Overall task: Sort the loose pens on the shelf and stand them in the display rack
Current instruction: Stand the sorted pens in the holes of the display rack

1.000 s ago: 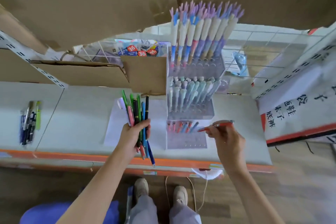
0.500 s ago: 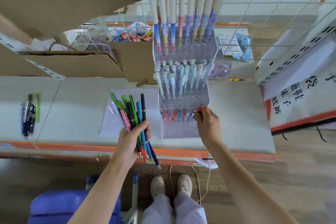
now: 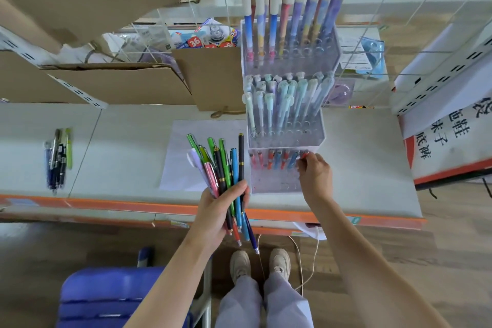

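Here, the clear acrylic display rack (image 3: 286, 125) is seen standing on the grey shelf (image 3: 359, 168), w/ three stepped tiers. The lowest tier holds a short row of red and blue pens (image 3: 277, 159) along its back row; the front holes are unfilled. The mid tier is packed w/ pale mint and white capped pens (image 3: 282, 98); the top tier carries tall pastel pens (image 3: 282, 8) that run out of view at the top. A red pen (image 3: 303, 155) is pinched by the curled fingertips of the right hand (image 3: 315, 177) at the right end of the lowest row, approx. at a hole there. A fanned bunch of loose pens (image 3: 226, 168), green, blue, black and pink, is gripped in the left hand (image 3: 222, 209), fingers wrapped round it, over the shelf's orange front edge (image 3: 106, 204). A second small pile of dark pens (image 3: 57, 157) lies well apart at the shelf's left.

Vs. a sec ago, the red pen has been brought from mid-air in front of the rack down to the lowest tier, and the view has moved in closer.

A white paper sheet (image 3: 181, 157) lies beside the rack, under the bunch. Open cardboard boxes (image 3: 127, 85) sit behind. A blue plastic stool (image 3: 111, 298) and the person's beige shoes (image 3: 279, 261) are on the wood-look floor.
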